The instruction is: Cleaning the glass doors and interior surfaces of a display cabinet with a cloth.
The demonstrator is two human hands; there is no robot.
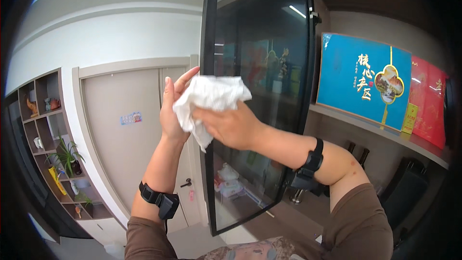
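Both hands meet at frame centre on a crumpled white cloth [210, 100]: the right hand [231, 126] presses it against the tall glass door [260, 67], the left hand [172, 108] spread flat behind.

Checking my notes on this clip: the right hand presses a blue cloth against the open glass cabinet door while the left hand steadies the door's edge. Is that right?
Not quite: the cloth is white, not blue. In the head view the right hand presses it against the open glass door while the left hand is at the door's edge.

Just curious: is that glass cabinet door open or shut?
Open. The glass door swings out from the shelves, its dark edge toward the camera.
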